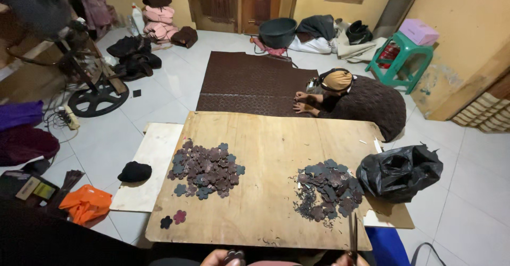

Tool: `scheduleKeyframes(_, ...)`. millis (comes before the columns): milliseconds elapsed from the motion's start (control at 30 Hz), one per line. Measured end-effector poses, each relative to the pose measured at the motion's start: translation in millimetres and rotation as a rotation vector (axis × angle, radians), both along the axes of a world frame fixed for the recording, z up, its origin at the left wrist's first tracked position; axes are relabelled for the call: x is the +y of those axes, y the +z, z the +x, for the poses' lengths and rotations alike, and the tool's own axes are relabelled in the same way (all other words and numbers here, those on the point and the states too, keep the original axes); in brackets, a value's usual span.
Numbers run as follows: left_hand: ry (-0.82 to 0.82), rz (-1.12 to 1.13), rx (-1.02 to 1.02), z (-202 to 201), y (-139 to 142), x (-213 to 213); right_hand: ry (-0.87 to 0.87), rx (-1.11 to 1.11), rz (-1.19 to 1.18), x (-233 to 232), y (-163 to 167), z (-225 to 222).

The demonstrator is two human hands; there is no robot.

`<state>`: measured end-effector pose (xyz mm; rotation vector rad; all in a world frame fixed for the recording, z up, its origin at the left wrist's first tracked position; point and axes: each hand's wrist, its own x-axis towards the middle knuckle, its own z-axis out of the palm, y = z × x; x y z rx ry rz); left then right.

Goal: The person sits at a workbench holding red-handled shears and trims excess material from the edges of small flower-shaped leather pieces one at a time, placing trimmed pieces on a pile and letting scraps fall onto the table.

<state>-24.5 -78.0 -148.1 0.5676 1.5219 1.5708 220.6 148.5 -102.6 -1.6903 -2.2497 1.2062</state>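
Note:
At the bottom edge, my left hand (215,258) is shut on a small dark flower-shaped cutout (234,255). My right hand (344,261) shows only in part and grips scissors (353,237), blades pointing up over the near edge of the wooden board (265,138). On the board lie two heaps of flower cutouts: a brownish one at left (206,169) and a darker one with scraps at right (328,189). Two loose cutouts (173,219) sit at the board's near left corner.
A person (356,101) crouches beyond the board over a brown patterned sheet (249,80) on the tiled floor. A black plastic bag (399,171) sits right of the board, a white panel (151,165) with a black cap left, and an orange bag (86,203) lower left.

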Motion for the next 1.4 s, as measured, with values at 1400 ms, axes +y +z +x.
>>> scheduleKeyframes(1400,0.052,0.470,-0.237,23,231,69,0.575,0.918,-0.280,-72,140,-64)
